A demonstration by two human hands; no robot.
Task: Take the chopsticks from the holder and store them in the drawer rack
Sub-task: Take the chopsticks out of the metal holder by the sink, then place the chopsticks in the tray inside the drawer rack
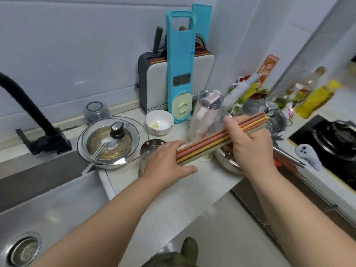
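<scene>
A bundle of several coloured chopsticks [210, 142], red, orange, yellow and green, lies almost level above the counter. My right hand [250, 145] is closed around its middle. My left hand [167, 160] cups the thick ends at the lower left, fingers wrapped around them. Just behind my left hand stands the perforated steel chopstick holder [149, 151]; from here its inside looks empty. The thin tips point up and right toward a steel pot. No drawer rack is in view.
A glass-lidded pan [110, 141] sits left of the holder, with a sink [48, 199] and black tap [28, 116] further left. Behind are a white bowl [159, 122], a plastic jar [206, 116] and a knife block [154, 83]. A steel bowl [227, 160], oil bottles [316, 97] and a hob [331, 143] lie right.
</scene>
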